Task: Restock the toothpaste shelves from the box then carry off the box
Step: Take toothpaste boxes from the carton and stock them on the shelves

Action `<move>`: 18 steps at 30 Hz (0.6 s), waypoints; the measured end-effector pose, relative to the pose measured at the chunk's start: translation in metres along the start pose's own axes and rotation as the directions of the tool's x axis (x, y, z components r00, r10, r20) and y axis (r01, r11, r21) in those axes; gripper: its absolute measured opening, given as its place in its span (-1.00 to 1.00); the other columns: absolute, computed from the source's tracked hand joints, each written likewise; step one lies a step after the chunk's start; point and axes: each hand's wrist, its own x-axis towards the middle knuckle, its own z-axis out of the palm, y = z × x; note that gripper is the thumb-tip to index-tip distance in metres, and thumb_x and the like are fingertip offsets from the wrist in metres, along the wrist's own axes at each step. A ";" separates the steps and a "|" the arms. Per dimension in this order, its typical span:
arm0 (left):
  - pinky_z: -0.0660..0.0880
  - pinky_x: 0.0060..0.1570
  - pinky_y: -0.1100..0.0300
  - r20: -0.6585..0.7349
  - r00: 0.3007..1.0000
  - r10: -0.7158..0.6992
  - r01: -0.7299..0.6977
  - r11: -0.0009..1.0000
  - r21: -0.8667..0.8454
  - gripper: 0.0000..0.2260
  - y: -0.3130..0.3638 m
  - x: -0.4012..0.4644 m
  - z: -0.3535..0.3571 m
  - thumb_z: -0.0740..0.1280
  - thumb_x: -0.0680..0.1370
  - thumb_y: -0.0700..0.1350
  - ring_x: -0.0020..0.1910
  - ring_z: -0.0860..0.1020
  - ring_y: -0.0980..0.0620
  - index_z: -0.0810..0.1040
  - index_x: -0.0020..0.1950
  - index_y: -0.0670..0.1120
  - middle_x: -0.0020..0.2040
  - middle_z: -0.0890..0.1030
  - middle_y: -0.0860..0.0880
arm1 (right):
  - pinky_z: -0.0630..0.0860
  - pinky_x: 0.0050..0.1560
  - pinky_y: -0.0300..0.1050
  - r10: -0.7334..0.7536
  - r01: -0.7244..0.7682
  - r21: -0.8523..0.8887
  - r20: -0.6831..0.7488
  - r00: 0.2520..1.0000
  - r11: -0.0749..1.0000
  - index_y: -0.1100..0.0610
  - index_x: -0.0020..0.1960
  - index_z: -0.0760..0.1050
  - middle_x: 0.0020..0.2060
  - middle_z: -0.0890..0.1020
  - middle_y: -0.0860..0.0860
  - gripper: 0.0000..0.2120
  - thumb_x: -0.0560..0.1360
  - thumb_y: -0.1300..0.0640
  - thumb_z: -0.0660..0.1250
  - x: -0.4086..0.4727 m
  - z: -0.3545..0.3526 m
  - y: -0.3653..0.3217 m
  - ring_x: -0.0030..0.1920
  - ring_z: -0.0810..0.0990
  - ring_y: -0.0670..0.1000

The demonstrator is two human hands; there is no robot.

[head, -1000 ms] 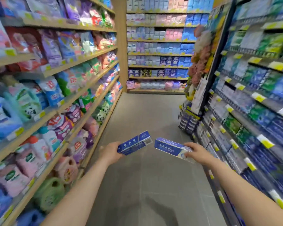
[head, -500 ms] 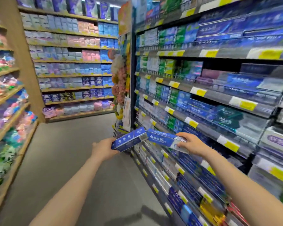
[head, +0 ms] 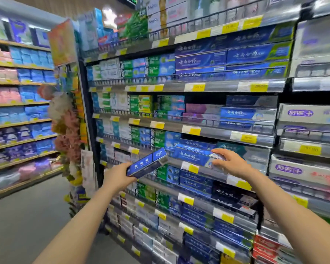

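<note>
Head view: left hand (head: 117, 178) grips blue carton (head: 147, 165); right hand (head: 229, 163) holds second carton (head: 193, 154) at shelf rail (head: 213, 175), stocked cartons behind.

A smooth grey shop floor (head: 23, 221) ran between tall metal shelving. Wooden-edged shelves (head: 21, 122) of pastel packets stood at the left. A bright ceiling light (head: 108, 13) glared overhead.

Bright overhead store lighting, a glaring ceiling lamp (head: 109, 14), wide-angle bending at edges, seemingly slight motion blur throughout.

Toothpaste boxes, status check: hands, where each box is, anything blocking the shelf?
Left hand grips dark blue box, off the shelf. Right hand holds blue toothpaste box at the shelf edge. Nothing blocking.
</note>
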 end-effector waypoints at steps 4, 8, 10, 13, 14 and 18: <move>0.52 -0.15 0.11 0.034 0.995 0.091 -0.089 0.993 -0.072 -0.74 -0.001 0.049 0.004 0.42 0.45 0.01 -0.09 0.55 0.04 0.49 0.10 0.04 -0.01 0.61 0.05 | 0.29 0.33 -0.12 0.033 -0.039 -0.069 -0.094 0.995 0.997 0.15 0.38 0.36 0.37 0.40 0.05 -0.58 0.54 0.13 0.30 0.013 -0.014 0.000 0.36 0.37 0.02; 0.50 -0.18 0.10 0.028 0.980 0.195 -0.194 0.981 -0.029 -0.74 0.015 0.092 0.009 0.39 0.46 0.05 -0.10 0.55 0.03 0.49 0.11 0.04 -0.02 0.61 0.04 | 0.25 0.28 -0.25 0.059 -0.069 -0.046 -0.181 0.982 0.997 0.18 0.39 0.34 0.39 0.37 0.05 -0.58 0.55 0.16 0.29 0.021 -0.042 -0.002 0.37 0.35 0.00; 0.45 -0.16 0.10 0.015 0.971 0.238 -0.237 0.970 -0.054 -0.77 0.029 0.111 0.012 0.38 0.47 0.07 -0.10 0.52 0.03 0.48 0.07 0.05 -0.05 0.58 0.06 | 0.24 0.24 -0.31 0.052 -0.072 -0.075 -0.236 0.970 0.995 0.18 0.38 0.35 0.36 0.39 0.05 -0.58 0.55 0.16 0.29 0.025 -0.057 -0.003 0.37 0.35 0.01; 0.43 0.03 0.00 -0.010 0.956 0.293 -0.292 0.946 -0.142 -0.80 0.056 0.140 0.017 0.37 0.47 0.07 -0.10 0.52 0.00 0.48 0.03 0.04 -0.12 0.55 0.08 | 0.24 0.20 -0.33 0.015 -0.056 -0.117 -0.327 0.945 0.992 0.22 0.37 0.36 0.31 0.43 0.07 -0.58 0.53 0.21 0.30 0.032 -0.082 -0.002 0.34 0.38 0.03; 0.39 0.09 -0.01 -0.023 0.951 0.307 -0.307 0.940 -0.149 -0.81 0.067 0.148 0.018 0.37 0.48 0.06 -0.12 0.50 -0.01 0.48 0.02 0.03 -0.14 0.54 0.08 | 0.24 0.17 -0.34 0.001 -0.050 -0.127 -0.356 0.934 0.991 0.23 0.37 0.37 0.30 0.44 0.08 -0.58 0.53 0.22 0.31 0.035 -0.091 -0.001 0.32 0.39 0.03; 0.43 0.06 -0.02 -0.096 0.927 0.362 -0.374 0.898 -0.229 -0.83 0.108 0.185 0.022 0.40 0.44 0.02 -0.10 0.54 -0.04 0.47 -0.03 0.08 -0.12 0.58 0.06 | 0.32 0.27 -0.10 -0.098 -0.015 -0.250 -0.432 0.897 0.968 0.22 0.37 0.37 0.26 0.48 0.15 -0.57 0.53 0.20 0.31 0.048 -0.131 0.006 0.28 0.44 0.10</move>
